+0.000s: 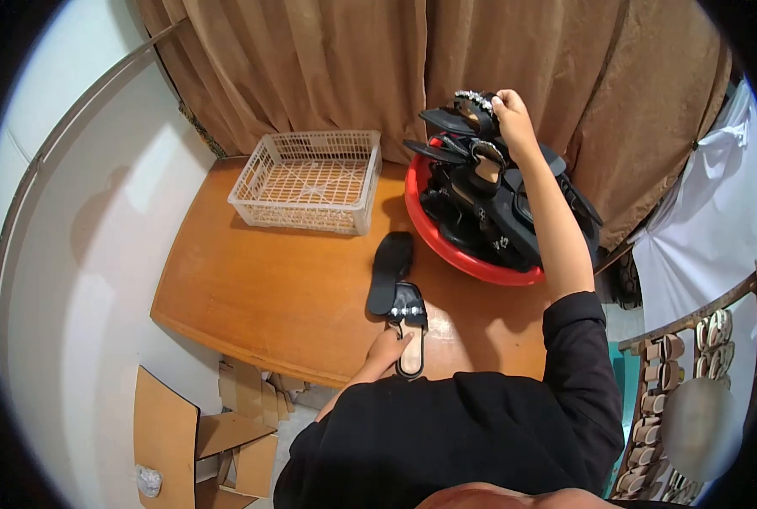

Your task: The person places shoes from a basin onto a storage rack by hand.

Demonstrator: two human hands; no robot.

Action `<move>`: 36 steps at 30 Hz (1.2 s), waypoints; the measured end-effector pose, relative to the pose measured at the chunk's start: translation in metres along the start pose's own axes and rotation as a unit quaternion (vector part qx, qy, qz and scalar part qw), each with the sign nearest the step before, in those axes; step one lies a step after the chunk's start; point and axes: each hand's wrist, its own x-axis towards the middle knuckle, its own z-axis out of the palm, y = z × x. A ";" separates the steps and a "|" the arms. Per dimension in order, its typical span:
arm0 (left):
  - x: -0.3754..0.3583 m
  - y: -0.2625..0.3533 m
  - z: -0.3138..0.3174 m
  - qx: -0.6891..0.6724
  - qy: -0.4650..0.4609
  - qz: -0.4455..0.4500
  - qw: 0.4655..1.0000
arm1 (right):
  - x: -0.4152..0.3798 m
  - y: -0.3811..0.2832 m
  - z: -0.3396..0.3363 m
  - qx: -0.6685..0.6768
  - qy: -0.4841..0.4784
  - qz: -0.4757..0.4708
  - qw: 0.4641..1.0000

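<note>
My left hand is closed on a black sandal with a pale insole and a jewelled strap, near the front edge of the table. Just beyond it a second black sandal lies with its dark sole up. Over at the right, my right hand grips a black sandal with a jewelled strap at the top of a heap. That heap of black sandals fills a red basin and rises above its rim.
A white plastic crate stands at the back of the wooden table, before a brown curtain. Cardboard is on the floor at lower left. Racks of sandals stand at lower right.
</note>
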 end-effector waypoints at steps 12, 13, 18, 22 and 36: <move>0.041 0.009 -0.046 0.089 0.419 0.185 0.884 | -0.105 -0.058 -0.074 0.288 0.013 0.034 0.957; 0.056 0.001 -0.040 0.089 0.417 0.191 0.884 | -0.120 -0.060 -0.084 0.301 0.024 0.032 0.953; 0.113 -0.027 -0.050 -0.043 0.076 -0.034 0.996 | -0.207 -0.063 -0.118 0.310 0.120 0.053 0.942; 0.047 0.009 -0.077 -0.154 0.294 0.070 0.941 | -0.267 -0.054 -0.148 0.293 0.171 0.083 0.937; 0.087 0.252 -0.134 0.037 0.429 0.468 0.772 | -0.344 -0.073 -0.161 0.263 0.245 0.081 0.930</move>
